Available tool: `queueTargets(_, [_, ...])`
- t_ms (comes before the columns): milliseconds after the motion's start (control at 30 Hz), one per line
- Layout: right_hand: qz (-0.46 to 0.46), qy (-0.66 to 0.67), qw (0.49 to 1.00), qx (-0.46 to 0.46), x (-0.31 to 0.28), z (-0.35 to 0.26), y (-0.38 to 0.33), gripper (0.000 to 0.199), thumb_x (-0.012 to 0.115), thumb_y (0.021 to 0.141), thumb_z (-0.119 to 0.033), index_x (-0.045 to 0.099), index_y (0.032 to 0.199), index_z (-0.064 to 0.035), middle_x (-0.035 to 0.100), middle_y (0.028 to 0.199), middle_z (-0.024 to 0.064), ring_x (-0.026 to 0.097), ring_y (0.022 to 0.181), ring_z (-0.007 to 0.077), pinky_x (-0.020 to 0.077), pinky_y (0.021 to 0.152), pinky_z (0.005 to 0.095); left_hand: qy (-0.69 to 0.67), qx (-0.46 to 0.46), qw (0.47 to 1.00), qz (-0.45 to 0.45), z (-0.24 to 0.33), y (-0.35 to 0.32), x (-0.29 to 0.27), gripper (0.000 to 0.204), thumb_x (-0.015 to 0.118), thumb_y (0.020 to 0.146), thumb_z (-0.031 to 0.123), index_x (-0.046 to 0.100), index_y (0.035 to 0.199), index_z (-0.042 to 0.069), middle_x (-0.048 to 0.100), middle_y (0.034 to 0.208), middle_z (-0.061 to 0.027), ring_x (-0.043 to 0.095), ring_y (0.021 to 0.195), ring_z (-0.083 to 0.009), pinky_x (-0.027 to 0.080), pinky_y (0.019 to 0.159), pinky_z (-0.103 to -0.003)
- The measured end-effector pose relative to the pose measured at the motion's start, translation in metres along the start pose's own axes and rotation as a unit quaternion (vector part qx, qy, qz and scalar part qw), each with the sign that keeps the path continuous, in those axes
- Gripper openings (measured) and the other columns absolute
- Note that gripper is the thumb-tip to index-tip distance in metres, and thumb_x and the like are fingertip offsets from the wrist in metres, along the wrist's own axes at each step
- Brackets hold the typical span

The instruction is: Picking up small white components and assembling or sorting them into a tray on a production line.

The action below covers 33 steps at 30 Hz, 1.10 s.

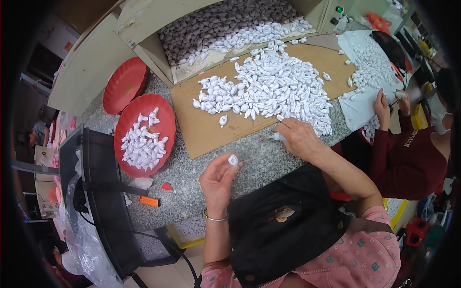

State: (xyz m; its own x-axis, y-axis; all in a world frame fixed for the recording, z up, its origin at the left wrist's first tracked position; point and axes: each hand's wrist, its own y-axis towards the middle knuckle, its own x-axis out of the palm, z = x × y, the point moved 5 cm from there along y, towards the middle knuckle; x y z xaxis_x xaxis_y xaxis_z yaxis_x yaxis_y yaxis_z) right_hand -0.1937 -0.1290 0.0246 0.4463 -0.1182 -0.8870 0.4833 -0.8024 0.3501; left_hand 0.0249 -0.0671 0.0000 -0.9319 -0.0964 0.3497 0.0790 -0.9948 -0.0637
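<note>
My left hand pinches a small, rounded white piece between thumb and fingertips, above the speckled grey worktop. Over the near edge of a brown cardboard sheet, my right hand is closed around a small pale, translucent tool with a thin tip pointing left. Its forefinger reaches to the edge of a large heap of white pieces; whether it touches one I cannot tell. One single white piece lies apart on the cardboard.
Left of the cardboard, a red fluted bowl holds white pieces, with another red bowl behind. An open cabinet full of white pieces stands at the back. An orange item lies left. On the right, a co-worker handles pieces.
</note>
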Motion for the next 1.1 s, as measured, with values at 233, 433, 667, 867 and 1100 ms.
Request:
queueTargets(233, [-0.057,0.082,0.994,-0.048,0.006,0.002,-0.003,0.024,0.061,0.067,0.004,0.058,0.088,-0.0053,0.058,0.082,0.0098,0.059,0.079,0.0297,0.0487,0.067,0.0391,-0.011,0.002,1.000,-0.004,-0.002,-0.004,-0.004,0.032,0.060,0.081,-0.009,0.057,0.112,-0.002,0.065,0.103,-0.0171,0.065,0.087,-0.0191,0.053,0.082,-0.030])
queueTargets(433, [-0.015,0.105,0.993,0.056,0.006,0.003,-0.006,0.023,0.066,0.070,0.000,0.060,0.091,-0.0038,0.061,0.089,0.0127,0.061,0.077,0.0329,0.0493,0.067,0.0410,-0.013,-0.001,1.000,0.008,-0.002,-0.006,-0.011,0.031,0.060,0.082,-0.009,0.057,0.112,-0.002,0.065,0.103,-0.0173,0.065,0.087,-0.0194,0.053,0.082,-0.031])
queueTargets(667, [-0.004,0.047,0.994,0.098,0.005,-0.009,0.002,0.021,0.069,0.072,-0.007,0.060,0.091,-0.0046,0.059,0.083,0.0134,0.061,0.066,0.0344,0.0488,0.058,0.0430,-0.009,-0.019,1.000,0.010,-0.002,-0.004,-0.013,0.032,0.060,0.081,-0.009,0.057,0.112,-0.002,0.065,0.103,-0.0174,0.065,0.086,-0.0197,0.053,0.082,-0.031])
queueTargets(867, [-0.092,0.017,0.995,0.025,0.010,-0.012,0.007,0.026,0.063,0.069,0.000,0.061,0.094,-0.0064,0.056,0.079,0.0105,0.060,0.071,0.0324,0.0487,0.059,0.0416,-0.037,0.010,0.999,0.007,0.000,-0.004,-0.019,0.030,0.059,0.082,-0.010,0.057,0.112,-0.003,0.066,0.102,-0.0151,0.065,0.089,-0.0182,0.052,0.082,-0.029])
queueTargets(1100, [-0.073,0.066,0.995,-0.032,0.000,-0.028,-0.004,0.033,0.063,0.065,0.005,0.062,0.096,-0.0051,0.058,0.084,0.0102,0.060,0.078,0.0295,0.0500,0.064,0.0378,-0.031,-0.001,0.999,0.013,-0.002,-0.004,-0.022,0.032,0.061,0.081,-0.009,0.058,0.112,-0.002,0.065,0.104,-0.0173,0.065,0.086,-0.0188,0.052,0.081,-0.029])
